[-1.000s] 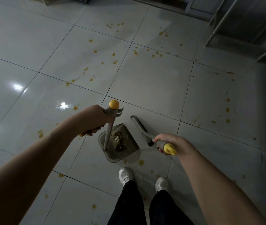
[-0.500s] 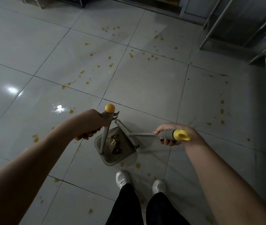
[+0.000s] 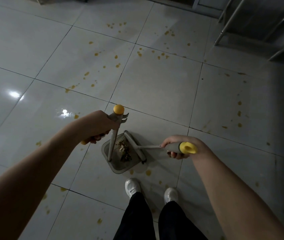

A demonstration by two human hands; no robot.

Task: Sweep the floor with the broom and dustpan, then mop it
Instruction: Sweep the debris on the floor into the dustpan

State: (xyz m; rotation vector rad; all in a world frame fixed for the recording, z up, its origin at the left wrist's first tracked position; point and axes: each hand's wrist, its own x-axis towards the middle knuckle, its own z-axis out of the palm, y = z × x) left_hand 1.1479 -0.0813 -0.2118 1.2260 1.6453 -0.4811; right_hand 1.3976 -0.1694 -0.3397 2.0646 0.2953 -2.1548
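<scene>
The left hand [image 3: 97, 129] grips the yellow-capped grey pole of the grey plastic dustpan [image 3: 120, 165], which stands on the white tiled floor [image 3: 155, 90] before the white shoes [image 3: 132, 187]; the right hand [image 3: 181, 146] clasps the grey, yellow-ended broom [image 3: 135, 146], its head at the pan's mouth. Tilting the pole could spill the brown debris [image 3: 124, 151]; a hard stroke might flick it over the rim.

We stand on a floor [image 3: 155, 87] of pale glossy tiles with dark grout lines, light glinting off it at the left. Yellow spots [image 3: 117, 65] are scattered across it, thickest ahead of us, a few just beside the dustpan [image 3: 120, 166]. The grey dustpan sits on the tiles before our white shoes [image 3: 132, 187], with brown debris [image 3: 124, 151] in it and the head of the broom [image 3: 135, 146] along its right edge. Metal rack legs [image 3: 224, 32] stand at the far right.
</scene>
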